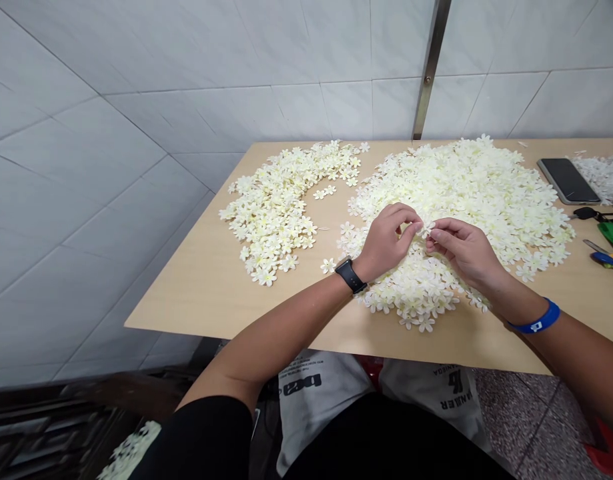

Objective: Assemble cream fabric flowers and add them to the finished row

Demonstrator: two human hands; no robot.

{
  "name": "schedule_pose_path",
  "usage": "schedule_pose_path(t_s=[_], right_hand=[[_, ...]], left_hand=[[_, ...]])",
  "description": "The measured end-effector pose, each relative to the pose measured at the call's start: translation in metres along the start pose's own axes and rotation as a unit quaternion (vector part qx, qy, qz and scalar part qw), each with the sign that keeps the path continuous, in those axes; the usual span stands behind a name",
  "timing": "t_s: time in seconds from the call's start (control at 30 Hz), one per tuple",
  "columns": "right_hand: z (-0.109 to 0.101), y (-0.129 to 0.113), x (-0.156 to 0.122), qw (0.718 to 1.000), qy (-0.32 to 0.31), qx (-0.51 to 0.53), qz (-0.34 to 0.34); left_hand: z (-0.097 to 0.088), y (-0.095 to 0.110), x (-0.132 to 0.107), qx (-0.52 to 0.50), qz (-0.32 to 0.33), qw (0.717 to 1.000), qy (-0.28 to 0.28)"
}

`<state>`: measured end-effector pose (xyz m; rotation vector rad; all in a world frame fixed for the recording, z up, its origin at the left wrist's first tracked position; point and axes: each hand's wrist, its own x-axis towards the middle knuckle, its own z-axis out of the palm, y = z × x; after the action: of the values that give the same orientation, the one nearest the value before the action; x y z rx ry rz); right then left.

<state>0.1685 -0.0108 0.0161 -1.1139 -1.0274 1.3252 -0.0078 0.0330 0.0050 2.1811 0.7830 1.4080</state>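
My left hand [387, 241] and my right hand [463, 252] meet above a large heap of small white-yellow fabric flowers [466, 200] on a pale wooden table [206, 293]. Both hands pinch one small flower [427, 230] between their fingertips. A black watch [350, 275] is on my left wrist and a blue band [536, 323] on my right. A second, curved pile of the same flowers [281, 207] lies to the left of my hands.
A dark phone [567, 180] lies at the back right, beside another white pile [606, 173]. Scissors with green and coloured handles [609, 250] lie at the right edge. White tiled walls stand behind and left. More flowers [129, 453] lie low at the left.
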Motion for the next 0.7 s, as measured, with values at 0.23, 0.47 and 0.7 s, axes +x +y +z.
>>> schedule_pose_path(t_s=[0.23, 0.47, 0.7], right_hand=[[-0.003, 0.003, 0.001, 1.000, -0.002, -0.009, -0.012], [-0.005, 0.004, 0.002, 0.999, 0.008, -0.033, -0.032], [-0.011, 0.003, 0.006, 0.994, 0.047, -0.064, -0.068]], left_hand=[[0.001, -0.003, 0.000, 0.039, -0.060, 0.997, 0.018], [0.004, -0.008, -0.001, 0.008, -0.097, 0.995, 0.010], [-0.006, -0.021, 0.005, 0.035, -0.120, 0.991, 0.045]])
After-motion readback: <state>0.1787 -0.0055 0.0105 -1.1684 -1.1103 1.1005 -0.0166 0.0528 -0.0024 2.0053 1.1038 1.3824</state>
